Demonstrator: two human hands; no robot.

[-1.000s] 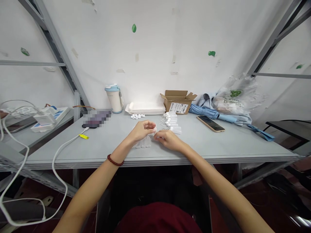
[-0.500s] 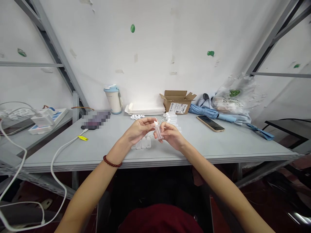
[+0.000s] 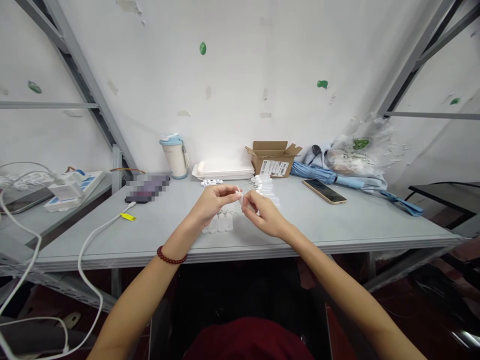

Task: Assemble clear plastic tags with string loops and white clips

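Observation:
Above the grey table my two hands meet at a small clear plastic bottle. My right hand is closed around the bottle's body. My left hand, a red bead bracelet on its wrist, pinches the white cap end of the bottle. Under my hands a short row of the same small bottles lies on the table. Further back lie more of these bottles in a loose cluster, and a few loose white caps.
Along the wall stand a white-and-blue cup, a stack of white trays and an open cardboard box. A phone, a blue umbrella and a plastic bag are at right. A white cable hangs over the left edge.
My hands rose from the table with one bottle; half a second ago it stood upright between them. Now they are closer together, the left pinching at its cap end.

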